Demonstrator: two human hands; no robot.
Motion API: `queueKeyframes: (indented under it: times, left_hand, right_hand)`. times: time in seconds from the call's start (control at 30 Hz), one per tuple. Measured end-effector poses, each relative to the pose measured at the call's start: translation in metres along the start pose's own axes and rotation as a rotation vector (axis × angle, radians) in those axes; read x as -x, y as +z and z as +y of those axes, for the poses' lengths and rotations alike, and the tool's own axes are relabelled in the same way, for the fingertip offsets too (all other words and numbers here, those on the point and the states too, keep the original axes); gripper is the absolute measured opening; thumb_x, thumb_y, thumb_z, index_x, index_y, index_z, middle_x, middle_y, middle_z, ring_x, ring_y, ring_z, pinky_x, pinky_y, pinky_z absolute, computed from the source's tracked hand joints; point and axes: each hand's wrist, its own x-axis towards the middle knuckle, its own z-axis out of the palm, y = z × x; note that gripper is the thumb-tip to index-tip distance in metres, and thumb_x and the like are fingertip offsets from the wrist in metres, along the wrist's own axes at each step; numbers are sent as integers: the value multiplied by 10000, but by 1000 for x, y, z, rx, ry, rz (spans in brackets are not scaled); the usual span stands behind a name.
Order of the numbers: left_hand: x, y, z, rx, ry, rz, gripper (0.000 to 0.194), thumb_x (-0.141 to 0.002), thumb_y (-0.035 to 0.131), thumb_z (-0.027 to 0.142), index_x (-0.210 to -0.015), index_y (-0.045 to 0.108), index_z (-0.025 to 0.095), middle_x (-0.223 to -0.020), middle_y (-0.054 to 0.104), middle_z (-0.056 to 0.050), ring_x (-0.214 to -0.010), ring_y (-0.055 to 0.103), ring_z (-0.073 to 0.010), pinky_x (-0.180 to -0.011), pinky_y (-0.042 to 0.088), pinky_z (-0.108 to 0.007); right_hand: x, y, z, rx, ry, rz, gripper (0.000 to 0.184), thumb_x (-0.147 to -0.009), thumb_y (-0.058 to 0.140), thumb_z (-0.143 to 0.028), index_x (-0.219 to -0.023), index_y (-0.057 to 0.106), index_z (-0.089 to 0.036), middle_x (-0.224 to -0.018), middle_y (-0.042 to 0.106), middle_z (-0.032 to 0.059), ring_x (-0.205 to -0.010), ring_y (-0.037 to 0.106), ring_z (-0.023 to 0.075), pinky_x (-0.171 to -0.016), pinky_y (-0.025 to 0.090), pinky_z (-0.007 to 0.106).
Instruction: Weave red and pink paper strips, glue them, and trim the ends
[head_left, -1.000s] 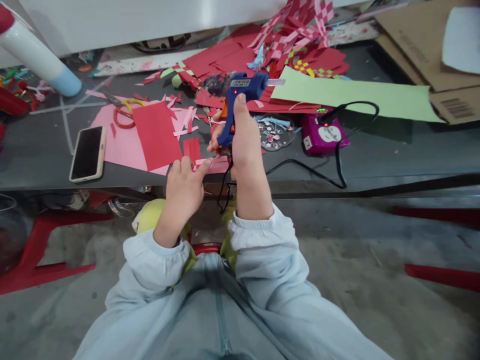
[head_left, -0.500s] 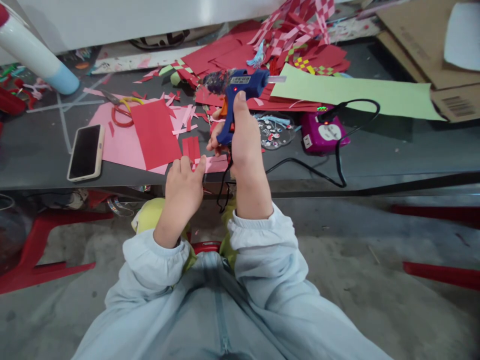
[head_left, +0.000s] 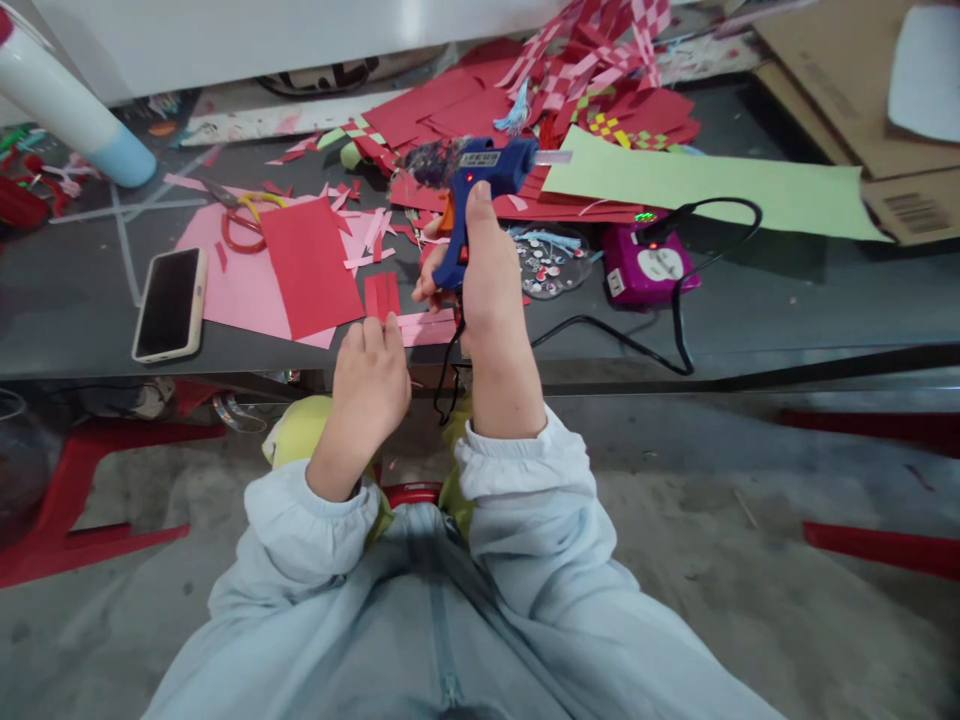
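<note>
A blue glue gun (head_left: 491, 168) is sitting in the right hand (head_left: 491, 262) above the desk (head_left: 795, 325), its indicator glowing red, its crusted nozzle pointing leftward and a stick protruding from its rear. The right grip is clenching the handle, with fingers wrapping near the orange trigger. Below and left of the gun, the left hand (head_left: 371, 372) is resting at the desk's near edge, its fingertips meeting or overlying a small red piece (head_left: 382, 293); whether its grip is pinching anything cannot be told. Pink strips (head_left: 431, 328) are lying flat below the gun. As to progress, a checkered bundle (head_left: 592, 60) behind the gun is showing completed weaving, whereas the red piece and pink strips are appearing, in judgement, unfinished; no glue is showing on them, and the nozzle is pointing clear of both. The total left to do cannot be established. Left of the gun, a red sheet (head_left: 311, 265) is lying apparently uncut over a pink sheet (head_left: 247, 305), with scissors (head_left: 251, 222) and a phone (head_left: 171, 305) lying farther left. Right of the gun, a clear dish (head_left: 553, 272) is holding small pieces, a purple power box (head_left: 637, 272) is showing lights, and green paper (head_left: 720, 190) is extending beyond.
</note>
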Motion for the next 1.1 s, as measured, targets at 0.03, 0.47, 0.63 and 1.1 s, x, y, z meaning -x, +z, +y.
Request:
queueKeyframes:
  times: [0.03, 0.47, 0.63, 1.1]
  left_hand:
    - [-1, 0, 0, 1, -4, -1, 578, -889, 423, 170, -1424, 376, -46, -1148, 547, -244, -1075, 508, -328, -941, 427, -458]
    - [-4, -1, -2, -21, -21, 10, 547, -898, 359, 110, -1431, 463, 169, -1142, 556, -174, -1028, 515, -302, -874, 452, -418]
    - [-5, -1, -3, 25, -25, -8, 548, -912, 355, 123, -1440, 462, 224, -1138, 542, -167, -1046, 503, -307, -871, 445, -426]
    - [-4, 1, 2, -34, -33, 26, 545, -867, 421, 117, -1406, 427, 39, -1167, 557, -221, -1047, 524, -314, -869, 470, -431]
  right_hand:
    - [0, 0, 0, -2, -1, 3, 523, -894, 398, -712, -757, 506, -219, -475, 541, -19, -578, 668, 159, -435, 467, 228]
    - [-2, 2, 3, 12, -3, 15, 516, -903, 363, -705, -747, 481, -227, -555, 595, 9, -623, 681, 160, -365, 344, 219]
    - [1, 2, 0, 7, 3, 25, 516, -918, 346, -689, -735, 482, -226, -491, 560, -11, -558, 653, 134, -367, 336, 215]
    - [-10, 1, 10, -17, 17, 31, 534, -898, 361, -722, -744, 483, -225, -484, 546, -11, -534, 649, 157, -346, 349, 225]
